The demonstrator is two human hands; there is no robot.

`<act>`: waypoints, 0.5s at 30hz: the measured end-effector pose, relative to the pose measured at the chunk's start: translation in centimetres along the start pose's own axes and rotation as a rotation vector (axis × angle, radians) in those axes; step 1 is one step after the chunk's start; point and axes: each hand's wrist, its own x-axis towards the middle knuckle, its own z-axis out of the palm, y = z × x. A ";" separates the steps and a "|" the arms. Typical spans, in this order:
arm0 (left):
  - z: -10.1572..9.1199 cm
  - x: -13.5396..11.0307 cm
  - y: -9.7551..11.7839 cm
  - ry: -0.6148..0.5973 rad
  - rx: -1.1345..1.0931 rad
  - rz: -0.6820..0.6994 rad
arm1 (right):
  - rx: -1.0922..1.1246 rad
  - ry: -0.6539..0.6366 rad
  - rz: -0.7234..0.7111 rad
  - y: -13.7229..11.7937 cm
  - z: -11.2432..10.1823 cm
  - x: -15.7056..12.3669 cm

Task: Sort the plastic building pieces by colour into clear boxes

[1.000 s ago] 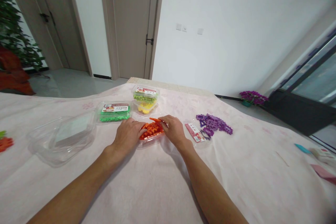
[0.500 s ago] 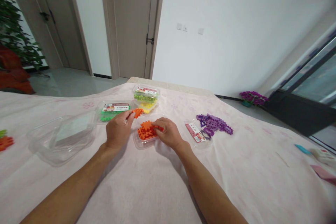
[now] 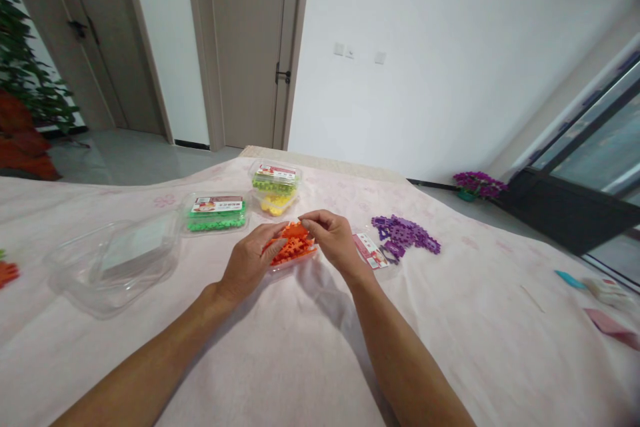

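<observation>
Orange pieces [image 3: 293,250] are flanked by left hand [image 3: 247,261] and right hand [image 3: 336,240], neither clearly nearer; whether either is closed on one cannot be told.

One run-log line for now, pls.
left hand: at orange pieces, grip unclear | right hand: at orange pieces, grip unclear | tub: open, holds orange pieces | purple pieces: heaped right of tub

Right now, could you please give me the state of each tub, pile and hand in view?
Orange tub: open, holding orange pieces
Left hand: at orange tub, grip unclear
Right hand: at orange tub, grip unclear
Green tub: shut
Lime tub: shut, stacked
Yellow tub: under lime tub, lid unclear
Transparent tub: open
Purple pieces: loose, heaped
Pack by purple pieces: lid unclear
</observation>
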 end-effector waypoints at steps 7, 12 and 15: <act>0.7 -0.7 0.1 -0.244 0.288 0.283 | -0.351 -0.021 -0.038 0.2 -4.6 0.7; 1.4 -1.2 -0.2 -0.204 0.341 0.284 | -0.513 -0.097 -0.087 0.2 -4.7 0.7; 1.6 -1.3 -0.2 -0.209 0.347 0.271 | -0.570 -0.160 -0.123 0.4 -4.2 0.6</act>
